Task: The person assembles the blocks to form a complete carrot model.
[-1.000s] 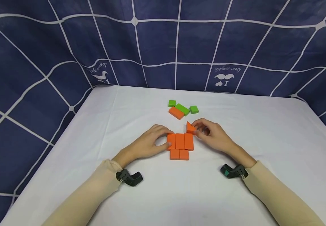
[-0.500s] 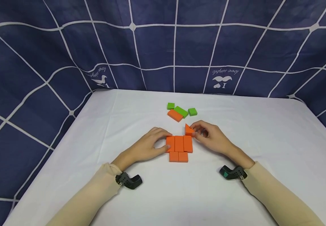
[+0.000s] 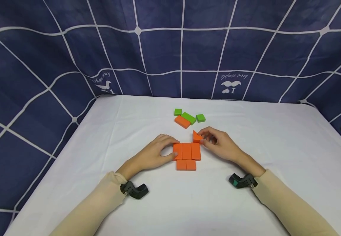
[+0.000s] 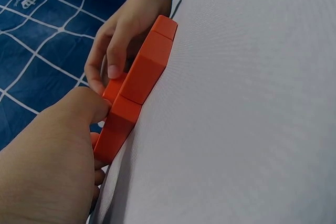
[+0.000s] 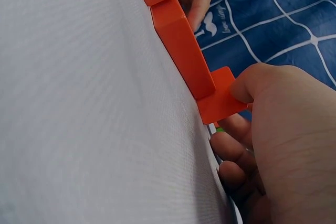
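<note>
In the head view, three orange rectangular blocks lie side by side, among them a middle block (image 3: 186, 151). Two smaller orange blocks (image 3: 186, 165) adjoin their near edge. My left hand (image 3: 154, 154) pinches the leftmost block (image 3: 177, 148) between thumb and fingers at its near and far ends. My right hand (image 3: 223, 146) pinches an orange triangular block (image 3: 196, 138) behind the rightmost block (image 3: 195, 151). The right wrist view shows the right thumb on the triangular block (image 5: 216, 103), against the end of the row. Part of it is hidden by the fingers.
Farther back lie a loose orange block (image 3: 182, 122), a green rectangular block (image 3: 188, 118) touching it, and two small green blocks, one left (image 3: 177, 112) and one right (image 3: 200, 118). A white cloth (image 3: 247, 121) covers the table. A blue gridded curtain (image 3: 201, 49) hangs behind it.
The head view has tilted slightly, so everything sits a little lower in it. Both hands keep their holds, and the blocks show no clear movement against each other.
</note>
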The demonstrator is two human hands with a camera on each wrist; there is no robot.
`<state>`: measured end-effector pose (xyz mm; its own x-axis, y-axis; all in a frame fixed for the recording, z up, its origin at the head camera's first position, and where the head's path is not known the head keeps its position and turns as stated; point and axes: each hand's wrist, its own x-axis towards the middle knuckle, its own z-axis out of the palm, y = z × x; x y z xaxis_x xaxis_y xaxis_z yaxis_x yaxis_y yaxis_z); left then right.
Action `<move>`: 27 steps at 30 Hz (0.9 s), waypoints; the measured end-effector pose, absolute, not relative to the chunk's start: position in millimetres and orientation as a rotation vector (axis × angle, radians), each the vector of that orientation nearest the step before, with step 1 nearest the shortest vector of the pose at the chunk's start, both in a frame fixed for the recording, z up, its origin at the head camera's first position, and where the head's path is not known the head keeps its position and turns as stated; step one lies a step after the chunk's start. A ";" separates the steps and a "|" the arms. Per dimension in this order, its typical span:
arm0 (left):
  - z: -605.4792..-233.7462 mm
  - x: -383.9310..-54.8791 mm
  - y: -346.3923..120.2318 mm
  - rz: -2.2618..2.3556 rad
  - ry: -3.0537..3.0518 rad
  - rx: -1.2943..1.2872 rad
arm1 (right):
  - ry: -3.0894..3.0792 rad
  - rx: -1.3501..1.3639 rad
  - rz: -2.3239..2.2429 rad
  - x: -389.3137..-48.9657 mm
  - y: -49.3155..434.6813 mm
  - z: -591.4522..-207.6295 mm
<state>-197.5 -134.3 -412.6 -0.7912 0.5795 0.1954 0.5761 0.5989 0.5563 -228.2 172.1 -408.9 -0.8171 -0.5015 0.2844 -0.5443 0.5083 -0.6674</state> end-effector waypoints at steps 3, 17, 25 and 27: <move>-411.9 -196.7 -134.1 0.975 2.799 1.007 | -2.683 0.929 1.215 -228.1 172.0 -409.6; -411.5 -196.2 -133.9 0.967 2.807 1.001 | -2.687 0.925 1.208 -228.2 171.4 -409.0; -410.8 -196.1 -133.2 0.971 2.805 1.001 | -2.692 0.921 1.210 -227.9 172.0 -409.2; -411.0 -196.3 -133.2 0.968 2.809 1.006 | -2.696 0.920 1.212 -228.0 171.9 -409.3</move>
